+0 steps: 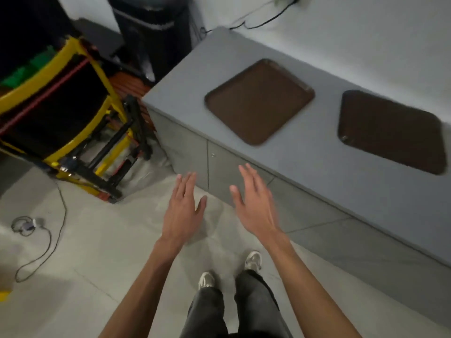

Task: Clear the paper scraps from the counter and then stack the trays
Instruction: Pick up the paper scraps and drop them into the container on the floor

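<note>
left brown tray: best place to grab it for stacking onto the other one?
Left tray: take the raised rim on two opposite sides, left hand and right hand one each, coming from the counter front. It lies flat and bare, so likely only the rim offers a hold.

Two trays lay apart on the counter [305, 162]: left tray [260, 101], right tray [393, 131]. A rack [61, 113] stood left of the counter.

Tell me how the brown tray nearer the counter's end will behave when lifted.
The tray should be stiff: it looks like a flat moulded slab with a raised rim. It lies flush on the counter, so getting fingers under the low rim may be awkward. Being thin, it seems light for its size.
</note>
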Tool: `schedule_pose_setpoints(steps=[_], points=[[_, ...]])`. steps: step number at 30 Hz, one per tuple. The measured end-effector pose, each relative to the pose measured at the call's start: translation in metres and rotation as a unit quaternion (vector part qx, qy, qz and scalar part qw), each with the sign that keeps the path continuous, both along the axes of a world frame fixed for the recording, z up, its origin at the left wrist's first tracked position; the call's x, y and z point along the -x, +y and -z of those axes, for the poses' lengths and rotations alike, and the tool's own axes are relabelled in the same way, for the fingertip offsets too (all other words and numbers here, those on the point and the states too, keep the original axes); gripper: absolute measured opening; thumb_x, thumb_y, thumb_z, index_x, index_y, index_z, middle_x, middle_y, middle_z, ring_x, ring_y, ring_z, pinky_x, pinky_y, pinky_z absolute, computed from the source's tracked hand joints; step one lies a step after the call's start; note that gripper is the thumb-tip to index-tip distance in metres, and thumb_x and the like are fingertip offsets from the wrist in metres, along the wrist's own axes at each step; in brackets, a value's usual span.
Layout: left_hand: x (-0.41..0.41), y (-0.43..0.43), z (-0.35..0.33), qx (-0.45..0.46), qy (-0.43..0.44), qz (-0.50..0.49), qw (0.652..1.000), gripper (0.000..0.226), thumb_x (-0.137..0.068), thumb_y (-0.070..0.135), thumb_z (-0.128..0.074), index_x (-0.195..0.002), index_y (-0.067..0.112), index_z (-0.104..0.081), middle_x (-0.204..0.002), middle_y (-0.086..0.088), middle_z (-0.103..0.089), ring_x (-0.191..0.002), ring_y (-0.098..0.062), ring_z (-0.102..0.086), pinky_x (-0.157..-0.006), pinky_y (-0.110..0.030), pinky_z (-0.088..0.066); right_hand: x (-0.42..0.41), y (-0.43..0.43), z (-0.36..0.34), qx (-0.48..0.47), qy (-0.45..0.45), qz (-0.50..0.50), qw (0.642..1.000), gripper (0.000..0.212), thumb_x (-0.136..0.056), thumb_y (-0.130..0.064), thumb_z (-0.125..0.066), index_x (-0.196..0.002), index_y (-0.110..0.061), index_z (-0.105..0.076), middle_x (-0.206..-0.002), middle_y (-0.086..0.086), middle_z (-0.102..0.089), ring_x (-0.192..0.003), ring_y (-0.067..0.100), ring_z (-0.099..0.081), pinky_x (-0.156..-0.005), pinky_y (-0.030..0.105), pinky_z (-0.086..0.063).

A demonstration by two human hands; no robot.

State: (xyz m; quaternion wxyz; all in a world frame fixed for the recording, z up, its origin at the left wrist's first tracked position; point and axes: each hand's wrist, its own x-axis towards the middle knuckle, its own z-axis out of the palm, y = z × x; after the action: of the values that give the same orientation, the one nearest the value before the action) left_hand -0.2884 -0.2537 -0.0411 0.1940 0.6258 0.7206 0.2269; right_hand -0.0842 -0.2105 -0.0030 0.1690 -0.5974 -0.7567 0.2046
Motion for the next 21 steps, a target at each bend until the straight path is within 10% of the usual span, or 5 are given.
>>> schedule_pose_setpoints(steps=[21], points=[[-0.421, 0.001, -0.13, -0.074, -0.023, 0.337, 0.938, 0.07, -0.101, 0.054, -0.051, -0.159, 0.022, -0.027, -0.167, -0.001, -0.028, -0.158, -0.017, -0.011, -0.124, -0.041, -0.026, -0.447, -0.181, -0.1, -0.123, -0.007, 0.394, 0.911, 0.056, -0.108, -0.051, -0.042, -0.154, -0.019, -0.041, -0.158, 0.005, -0.046, -0.147, 0.026, -0.042, -0.118, 0.049, -0.038]])
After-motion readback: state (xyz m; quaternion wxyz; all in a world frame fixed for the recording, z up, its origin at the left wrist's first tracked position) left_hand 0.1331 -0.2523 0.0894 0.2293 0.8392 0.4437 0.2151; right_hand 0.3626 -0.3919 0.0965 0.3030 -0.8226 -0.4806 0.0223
